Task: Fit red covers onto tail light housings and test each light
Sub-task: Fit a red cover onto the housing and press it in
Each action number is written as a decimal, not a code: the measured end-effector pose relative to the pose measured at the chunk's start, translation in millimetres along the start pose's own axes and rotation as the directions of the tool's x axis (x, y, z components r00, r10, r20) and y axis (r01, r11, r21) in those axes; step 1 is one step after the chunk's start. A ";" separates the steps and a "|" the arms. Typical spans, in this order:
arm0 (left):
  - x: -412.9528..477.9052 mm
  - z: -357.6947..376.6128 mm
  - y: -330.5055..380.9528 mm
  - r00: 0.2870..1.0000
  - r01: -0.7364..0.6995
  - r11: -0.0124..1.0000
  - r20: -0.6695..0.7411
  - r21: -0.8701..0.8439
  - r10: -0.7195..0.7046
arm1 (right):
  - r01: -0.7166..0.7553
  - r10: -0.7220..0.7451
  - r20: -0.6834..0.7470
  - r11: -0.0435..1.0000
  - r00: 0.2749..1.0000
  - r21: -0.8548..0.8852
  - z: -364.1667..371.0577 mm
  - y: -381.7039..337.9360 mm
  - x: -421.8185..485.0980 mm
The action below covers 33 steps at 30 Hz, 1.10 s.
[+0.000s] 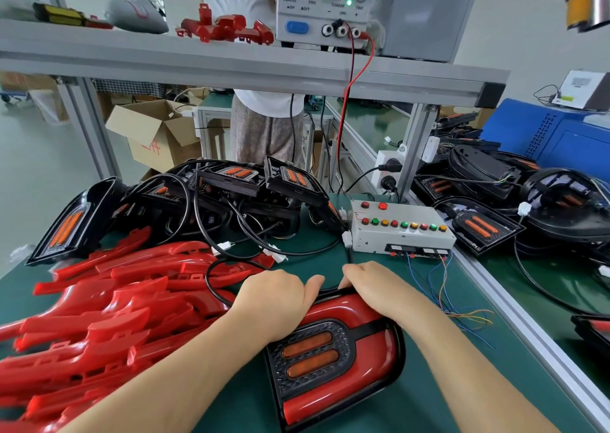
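Hands (274,295) (374,287) 2 — covered tail light (310,355) 1 — test box (401,236) 1.

Table (231,396) with green mat, near; aluminium edge rail along right side. Grey aluminium-profile shelf (231,59) spans above table, carried on upright posts (414,148). White socket block (388,172) by right post, two black plugs in. Second green table (544,287) at right, just beside first. Blue cabinet (561,142) far right. Floor (39,168) pale grey-green, glossy, left and far. Open cardboard box (155,132) on floor beyond table, red writing on side. Person (264,102) in white top stands behind shelf. White wall (515,30) upper right. Light bright, even; shadows soft.
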<state>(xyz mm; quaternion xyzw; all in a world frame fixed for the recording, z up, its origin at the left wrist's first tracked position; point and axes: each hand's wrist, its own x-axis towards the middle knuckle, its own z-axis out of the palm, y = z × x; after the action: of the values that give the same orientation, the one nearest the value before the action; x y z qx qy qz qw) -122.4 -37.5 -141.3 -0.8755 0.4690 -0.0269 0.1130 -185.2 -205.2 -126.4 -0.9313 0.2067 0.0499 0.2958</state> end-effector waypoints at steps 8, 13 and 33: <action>0.6 -2.3 2.3 1.000 -0.023 0.995 -0.008 0.094 0.023 | 0.099 -0.102 -0.098 0.994 0.990 -0.039 11.0 -1.7 -0.5; 0.2 -4.7 3.4 1.000 -0.013 0.993 0.006 0.115 0.013 | 0.131 -0.135 -0.137 0.991 0.981 -0.043 11.9 -3.0 -3.7; 19.1 -8.4 17.8 0.943 0.333 0.761 0.177 -0.557 -0.282 | -0.187 0.130 0.137 0.567 0.982 0.803 8.2 38.7 -28.3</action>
<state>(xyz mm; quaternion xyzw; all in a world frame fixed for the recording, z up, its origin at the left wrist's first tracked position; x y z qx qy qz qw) -127.6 -64.3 -138.2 -0.9331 0.2995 0.1353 -0.1458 -226.7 -219.0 -147.6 -0.6685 0.2796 0.0054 0.6891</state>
